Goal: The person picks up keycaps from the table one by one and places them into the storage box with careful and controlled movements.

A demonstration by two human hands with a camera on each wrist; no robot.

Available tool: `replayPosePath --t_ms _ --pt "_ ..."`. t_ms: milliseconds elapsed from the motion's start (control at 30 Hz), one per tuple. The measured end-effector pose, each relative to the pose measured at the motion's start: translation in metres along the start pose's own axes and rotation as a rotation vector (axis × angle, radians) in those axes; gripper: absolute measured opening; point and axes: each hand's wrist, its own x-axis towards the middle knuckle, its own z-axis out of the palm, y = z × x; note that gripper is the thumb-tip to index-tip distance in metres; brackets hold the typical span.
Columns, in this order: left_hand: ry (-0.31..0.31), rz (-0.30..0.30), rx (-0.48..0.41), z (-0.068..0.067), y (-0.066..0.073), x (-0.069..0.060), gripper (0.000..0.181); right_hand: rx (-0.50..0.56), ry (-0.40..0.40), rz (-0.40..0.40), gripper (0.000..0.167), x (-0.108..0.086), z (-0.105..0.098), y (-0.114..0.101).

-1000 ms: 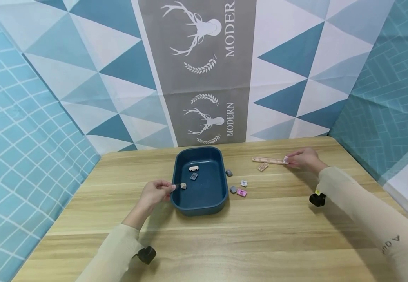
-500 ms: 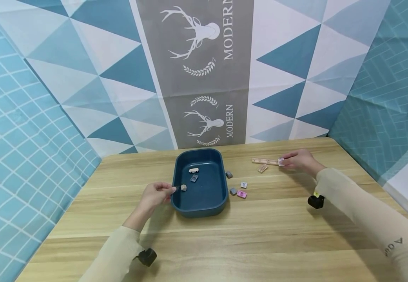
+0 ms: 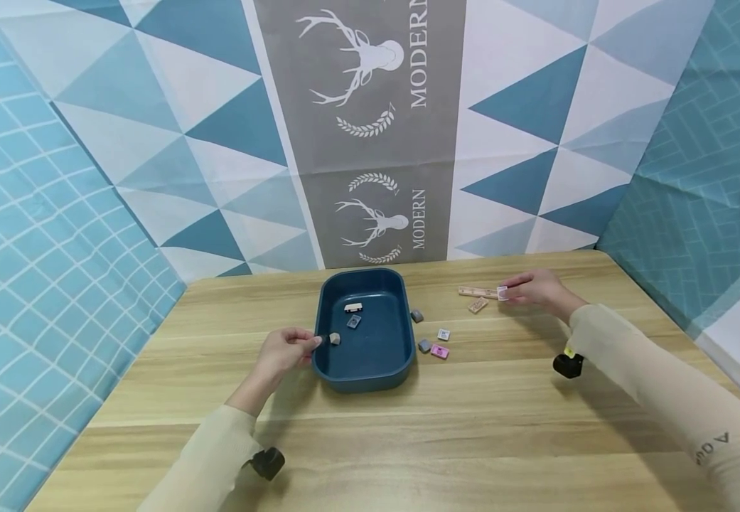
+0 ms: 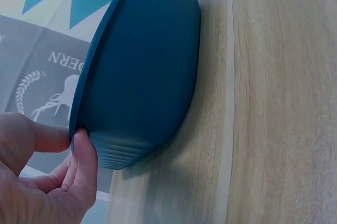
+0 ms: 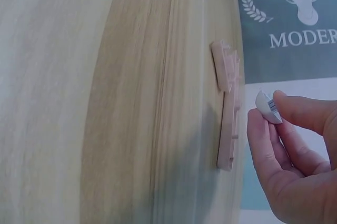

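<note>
The left hand [image 3: 288, 350] pinches the left rim of a dark blue bin [image 3: 365, 382]; in the left wrist view the thumb and fingers of that hand [image 4: 58, 166] clasp the bin's edge [image 4: 137, 66]. Between thumb and fingertips the right hand [image 3: 539, 290] holds a small white piece [image 3: 502, 293], seen closer in the right wrist view as a white piece [image 5: 268, 108] with dark stripes. Just beyond that hand [image 5: 295, 145] a long pinkish strip [image 5: 228, 129] lies on the table, a shorter pinkish piece [image 5: 223, 66] against its end.
Inside the bin lie a cream piece [image 3: 353, 307], a grey piece [image 3: 353, 322] and a beige block [image 3: 335, 339]. Right of it on the wooden table [image 3: 370, 455] are grey blocks [image 3: 424, 345], a pink tile [image 3: 439, 351] and a white tile [image 3: 443, 334]. Patterned cloth hangs behind.
The right hand has moved a little left along the long strip, carrying the white piece. The left hand keeps its grip on the bin's rim.
</note>
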Motion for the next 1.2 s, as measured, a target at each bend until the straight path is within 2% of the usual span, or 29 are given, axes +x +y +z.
replayPosePath --t_ms 300,567,733,1200 --pt "-0.003 0.0 -0.01 0.0 -0.001 0.001 0.02 -0.059 -0.016 -0.02 0.048 0.001 0.01 -0.013" --pt "0.004 -0.015 0.007 0.001 0.0 0.0 0.021 -0.061 -0.023 -0.065 0.042 0.001 0.025 -0.026" --pt "0.005 -0.015 0.003 0.001 0.0 0.001 0.021 -0.068 -0.03 -0.098 0.039 0.002 0.033 -0.028" --pt "0.0 -0.015 -0.001 0.001 0.0 0.001 0.023 -0.105 -0.035 -0.12 0.037 0.0 0.04 -0.035"
